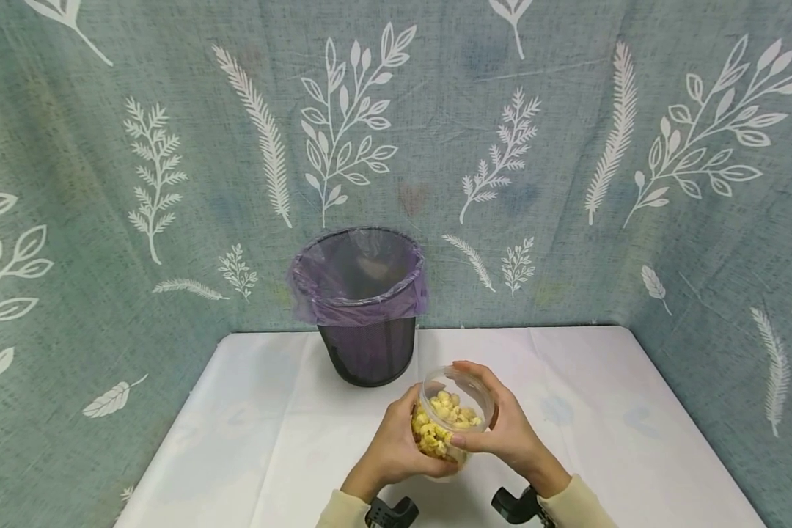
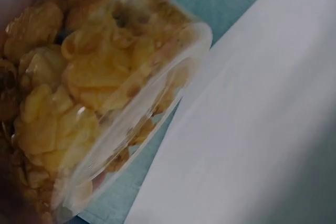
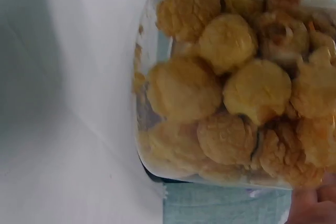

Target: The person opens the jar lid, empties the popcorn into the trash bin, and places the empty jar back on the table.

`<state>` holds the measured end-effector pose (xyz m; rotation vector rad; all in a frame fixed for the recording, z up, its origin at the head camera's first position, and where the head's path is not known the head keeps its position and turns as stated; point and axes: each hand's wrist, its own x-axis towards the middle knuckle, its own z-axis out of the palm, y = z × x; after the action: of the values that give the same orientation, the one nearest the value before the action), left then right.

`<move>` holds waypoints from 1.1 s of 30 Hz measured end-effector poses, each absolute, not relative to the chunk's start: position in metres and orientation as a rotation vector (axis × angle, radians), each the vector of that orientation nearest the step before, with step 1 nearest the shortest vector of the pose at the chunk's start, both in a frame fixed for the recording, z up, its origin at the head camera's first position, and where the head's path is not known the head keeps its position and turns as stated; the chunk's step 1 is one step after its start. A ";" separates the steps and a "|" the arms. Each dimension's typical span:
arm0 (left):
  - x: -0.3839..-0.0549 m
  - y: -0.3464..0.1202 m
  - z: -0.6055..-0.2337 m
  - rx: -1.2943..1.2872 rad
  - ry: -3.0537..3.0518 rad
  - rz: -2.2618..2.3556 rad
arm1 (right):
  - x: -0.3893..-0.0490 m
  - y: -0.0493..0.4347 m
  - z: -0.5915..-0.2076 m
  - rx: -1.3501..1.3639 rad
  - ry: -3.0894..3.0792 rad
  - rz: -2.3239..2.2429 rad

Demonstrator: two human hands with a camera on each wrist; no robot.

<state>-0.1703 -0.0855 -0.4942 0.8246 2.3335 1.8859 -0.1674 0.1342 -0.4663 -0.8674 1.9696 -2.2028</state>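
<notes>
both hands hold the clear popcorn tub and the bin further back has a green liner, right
The liner is purple, not green, as the head view shows. The left hand and right hand hold the clear popcorn tub, with the bin further back.

Grey-green curtain (image 1: 429, 132) (leaf-patterned), white table (image 1: 581, 440)

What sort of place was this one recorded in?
Probably a small curtained-off recording booth: leaf-patterned fabric hangs behind and along both sides of a white-covered table, and a trash bin with a purple liner stands on it.
</notes>
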 end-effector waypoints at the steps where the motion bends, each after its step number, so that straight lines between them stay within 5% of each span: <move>1: -0.170 -0.086 -0.494 0.820 2.316 1.885 | -0.168 0.135 -0.467 -0.886 1.964 -2.201; 19: -0.168 -0.067 -0.500 0.562 2.942 1.782 | -0.164 0.111 -0.471 -0.468 2.303 -2.312; 33: -0.172 -0.080 -0.493 0.752 2.555 1.913 | -0.167 0.122 -0.467 -0.744 2.099 -2.352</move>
<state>-0.1718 -0.0803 -0.4930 0.7516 2.5552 1.9130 -0.1672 0.1220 -0.4673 -0.7444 2.0993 -2.3524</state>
